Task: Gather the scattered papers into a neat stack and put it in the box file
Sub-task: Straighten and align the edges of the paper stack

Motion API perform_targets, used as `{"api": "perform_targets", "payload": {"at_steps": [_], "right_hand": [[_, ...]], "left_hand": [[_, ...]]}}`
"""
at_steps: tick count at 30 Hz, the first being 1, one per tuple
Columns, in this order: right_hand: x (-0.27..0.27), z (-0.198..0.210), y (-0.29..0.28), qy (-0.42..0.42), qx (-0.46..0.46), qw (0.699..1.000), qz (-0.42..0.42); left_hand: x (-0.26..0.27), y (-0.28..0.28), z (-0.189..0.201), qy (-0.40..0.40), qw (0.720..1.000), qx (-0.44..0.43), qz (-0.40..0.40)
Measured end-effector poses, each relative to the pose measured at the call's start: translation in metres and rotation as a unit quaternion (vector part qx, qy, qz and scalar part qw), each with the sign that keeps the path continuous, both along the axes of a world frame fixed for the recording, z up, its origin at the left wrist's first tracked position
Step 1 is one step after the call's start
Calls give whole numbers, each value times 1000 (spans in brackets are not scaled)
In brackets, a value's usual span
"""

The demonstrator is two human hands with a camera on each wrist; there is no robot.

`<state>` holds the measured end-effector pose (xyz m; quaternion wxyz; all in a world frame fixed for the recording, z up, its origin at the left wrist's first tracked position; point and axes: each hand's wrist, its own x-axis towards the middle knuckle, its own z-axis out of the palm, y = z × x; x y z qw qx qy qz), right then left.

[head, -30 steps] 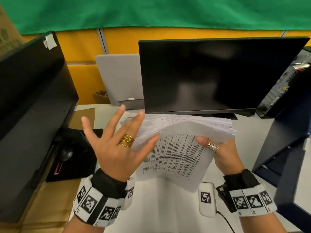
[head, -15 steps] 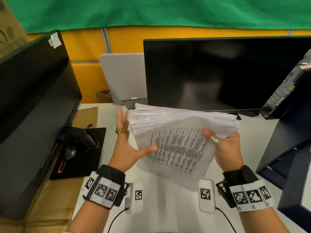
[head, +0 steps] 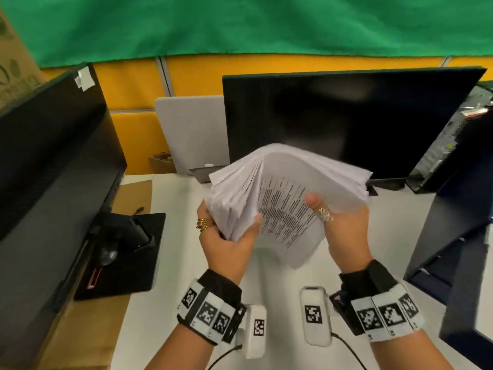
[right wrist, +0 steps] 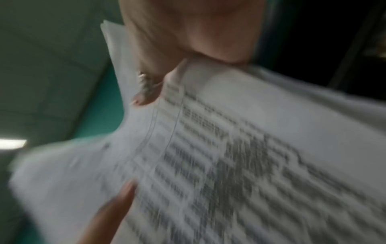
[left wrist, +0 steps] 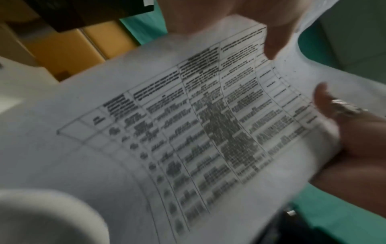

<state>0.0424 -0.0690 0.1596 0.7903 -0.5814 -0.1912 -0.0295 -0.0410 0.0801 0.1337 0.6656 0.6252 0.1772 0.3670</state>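
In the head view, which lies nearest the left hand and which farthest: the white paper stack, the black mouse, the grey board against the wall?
1. White paper stack, gripped in the left hand.
2. Black mouse, left on the desk.
3. Grey board, behind at the wall.

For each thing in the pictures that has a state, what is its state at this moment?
paper stack: lifted off the desk, bowed upward, edges uneven
left hand: grips the stack's left end
right hand: grips the stack's right end
monitor: screen dark
left monitor: screen dark
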Motion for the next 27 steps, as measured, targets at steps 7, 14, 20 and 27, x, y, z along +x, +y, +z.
{"api": "perform_targets", "payload": {"at_steps": [7,14,20,27], "right_hand": [[31,-27,-16,103,-132,977,133],[34,-29,-7,102,-112,984,96],[35,-38,-5,107,-93,988,56],[31,-31,-5,81,-10,996,32]], "left_hand": [[20,70,-54,237,964,-14,-121],[15,59,-26,128,971,-84,-182],[21,26,-19,43,993,-103,27],[28,27,-38,36,999,0,-24]]}}
